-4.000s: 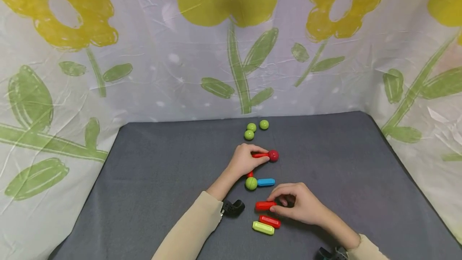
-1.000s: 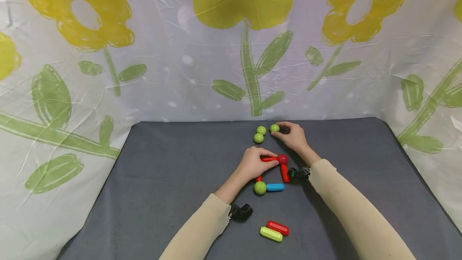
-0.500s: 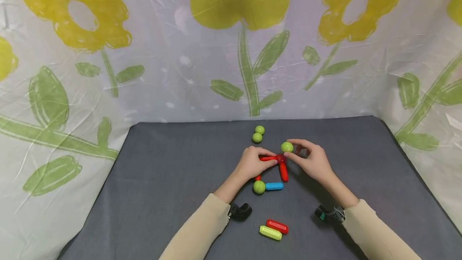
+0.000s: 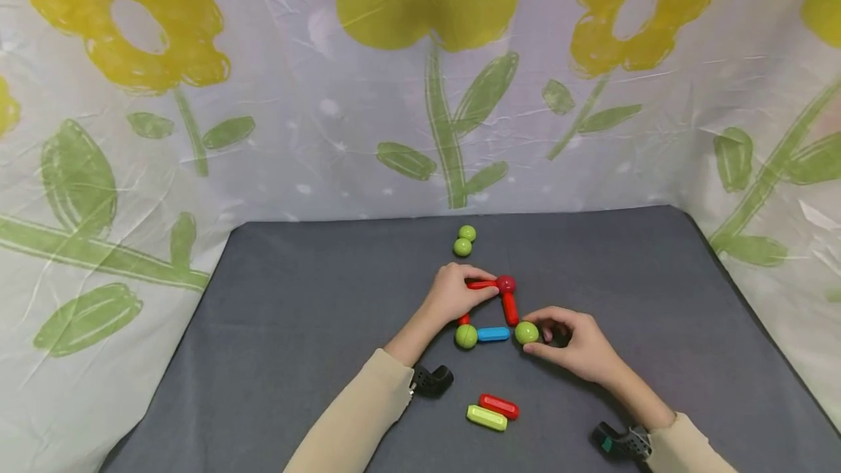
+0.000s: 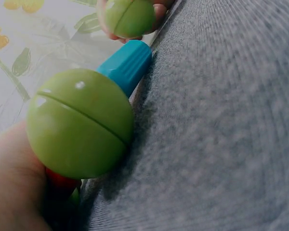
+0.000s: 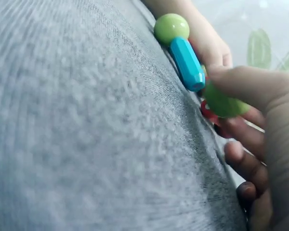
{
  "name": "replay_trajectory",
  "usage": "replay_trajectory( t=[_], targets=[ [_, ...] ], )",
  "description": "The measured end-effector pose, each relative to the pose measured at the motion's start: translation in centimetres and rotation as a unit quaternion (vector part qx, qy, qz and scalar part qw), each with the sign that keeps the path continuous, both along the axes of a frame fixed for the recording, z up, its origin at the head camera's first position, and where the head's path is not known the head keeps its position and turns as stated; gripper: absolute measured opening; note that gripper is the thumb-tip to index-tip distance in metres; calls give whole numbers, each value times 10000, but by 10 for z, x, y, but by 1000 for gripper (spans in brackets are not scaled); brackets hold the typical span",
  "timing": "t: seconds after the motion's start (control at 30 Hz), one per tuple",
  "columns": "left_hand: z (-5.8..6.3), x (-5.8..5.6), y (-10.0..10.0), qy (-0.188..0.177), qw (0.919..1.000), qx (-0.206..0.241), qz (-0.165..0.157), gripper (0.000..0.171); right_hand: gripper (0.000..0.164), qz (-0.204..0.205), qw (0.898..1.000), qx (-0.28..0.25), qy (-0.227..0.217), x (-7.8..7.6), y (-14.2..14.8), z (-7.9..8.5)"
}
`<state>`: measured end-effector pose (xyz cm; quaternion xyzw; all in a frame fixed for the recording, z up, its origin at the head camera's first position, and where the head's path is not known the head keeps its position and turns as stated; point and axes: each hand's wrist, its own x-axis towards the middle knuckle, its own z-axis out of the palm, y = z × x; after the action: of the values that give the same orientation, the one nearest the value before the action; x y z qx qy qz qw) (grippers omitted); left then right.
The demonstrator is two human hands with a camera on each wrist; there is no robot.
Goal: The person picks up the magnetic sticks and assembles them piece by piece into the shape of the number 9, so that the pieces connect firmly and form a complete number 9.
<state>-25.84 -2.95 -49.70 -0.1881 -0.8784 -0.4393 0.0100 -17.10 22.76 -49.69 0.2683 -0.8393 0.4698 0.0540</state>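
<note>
My left hand pinches the red rod at the top of a nearly square frame of rods and balls. A red ball joins that rod to a second red rod running down the right side. At the lower left, a green ball carries a blue rod pointing right; the left side's red rod is mostly hidden by my hand. Between thumb and fingers, my right hand holds another green ball, close to the free ends of the blue and right-hand red rods.
Two loose green balls lie near the back of the grey table. In front of the frame, a red rod and a yellow-green rod lie side by side. A flower-printed curtain stands behind the table.
My right hand attached a red rod to the red ball, then took a green ball from the back and brought it down to the frame's lower right. My left hand kept its hold.
</note>
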Motion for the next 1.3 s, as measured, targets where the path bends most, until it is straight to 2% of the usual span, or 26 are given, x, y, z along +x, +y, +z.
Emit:
replay_trajectory(
  t=[0.1,0.23,0.43,0.53,0.67,0.73,0.83,0.97,1.13,1.3],
  targets=[
    [-2,0,0,-3,10000,-10,-29,22,38,35,9997,201,145,-1,-1,-2],
    [-2,-1,0,0,10000,5,-32,22,38,-149,9987,395,272,-1,-5,-2],
    [3,0,-2,21,9999,-50,-95,25,38,-405,9974,525,278,-1,-10,0],
    [7,1,-3,150,9997,-173,-83,33,38,-435,9972,533,281,-1,-11,-1],
    [17,9,0,623,9972,-409,-25,40,38,-400,9976,507,267,-1,-10,-1],
    [25,18,2,965,9937,-550,-161,38,38,-392,9976,506,266,-1,-10,-2],
    [33,34,3,1425,9845,-850,-560,31,38,-386,9975,497,317,0,-9,-2],
    [34,52,-1,1533,9734,-1309,-1087,24,39,-369,9975,447,392,-1,-9,-1],
    [25,57,-9,1375,9678,-1608,-1365,24,39,-344,9977,464,349,-2,-9,0],
    [15,57,-10,1485,9629,-1692,-1487,25,39,-371,9978,516,201,0,-8,0]
  ],
)
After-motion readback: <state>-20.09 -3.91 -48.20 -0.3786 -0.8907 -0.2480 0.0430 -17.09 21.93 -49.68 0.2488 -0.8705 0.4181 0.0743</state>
